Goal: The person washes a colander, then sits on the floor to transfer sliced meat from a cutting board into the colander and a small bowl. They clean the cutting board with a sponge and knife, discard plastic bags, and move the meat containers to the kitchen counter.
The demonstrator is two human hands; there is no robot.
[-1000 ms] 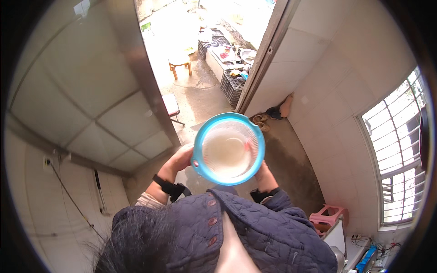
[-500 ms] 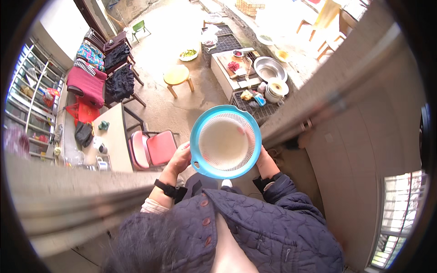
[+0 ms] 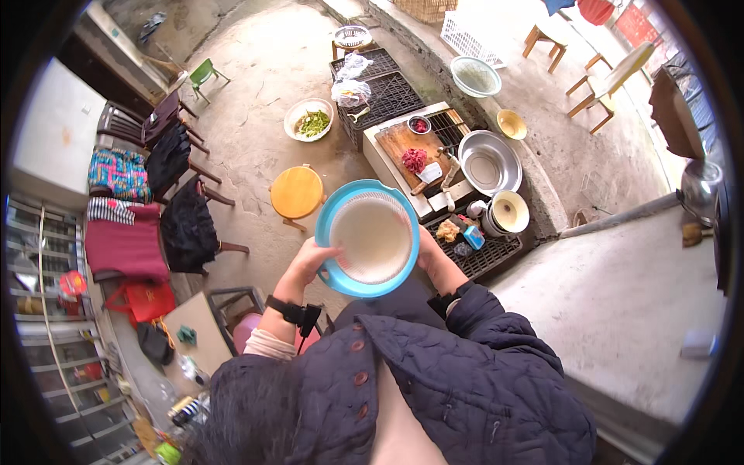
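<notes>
So the blue plastic basin (image 3: pixel 364 290) with the ribbed strainer liner is up in front of the body, with cloudy whitish stuff inside. Left hand (image 3: pixel 311 260) is curled around its left side, thumb hooked over the rim. Right hand (image 3: pixel 425 249) has the opposite side, but its fingers are mostly hidden, so can't tell how far they're wrapped. Beyond it: round wooden stool (image 3: pixel 297 192), chopping board (image 3: pixel 390 142) with chopped red food (image 3: pixel 415 160), big steel bowl (image 3: pixel 490 161).
</notes>
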